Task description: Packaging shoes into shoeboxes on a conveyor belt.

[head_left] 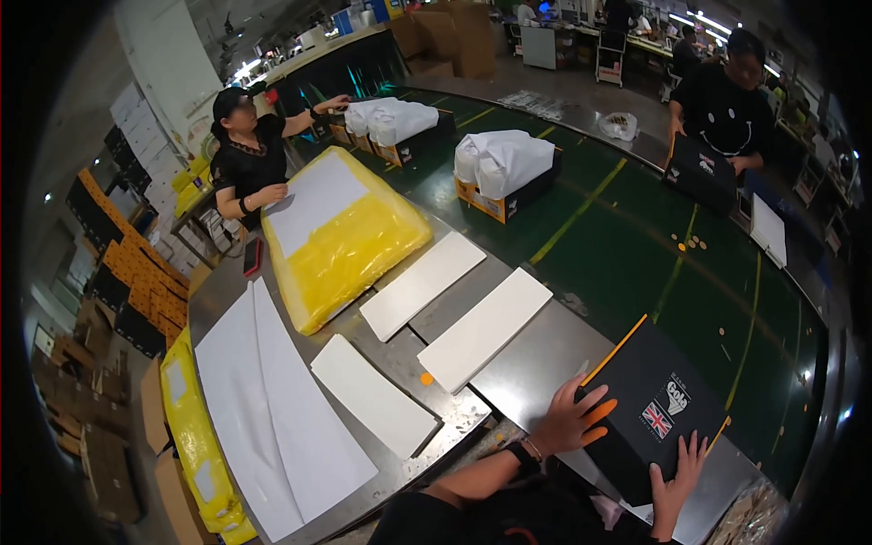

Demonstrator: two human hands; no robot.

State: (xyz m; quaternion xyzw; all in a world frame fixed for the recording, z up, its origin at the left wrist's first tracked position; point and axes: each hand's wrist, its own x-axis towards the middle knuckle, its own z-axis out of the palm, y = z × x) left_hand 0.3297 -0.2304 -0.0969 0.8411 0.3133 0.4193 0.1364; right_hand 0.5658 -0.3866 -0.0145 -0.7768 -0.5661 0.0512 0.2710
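A black cardboard box [627,411] with orange edges, white print and a small flag lies tilted before me, over the border of the steel table and the green belt. My left hand [570,420] grips its left side, two fingers in orange fingertip covers. At its near right edge, my right hand [677,481] holds on with thumb and fingers apart. The box looks closed; its underside is hidden. Left of my left hand lie three stacks of white paper: one nearest [374,395], one beside the belt [486,329] and one farther off [423,285].
Large white sheets [272,400] and a yellow plastic-wrapped pack [363,250] cover the steel table [522,381]. On the green belt [599,236] stand open boxes with white-wrapped contents [505,173]. A person [245,154] works at the far left; another [727,109] holds a black box across the belt.
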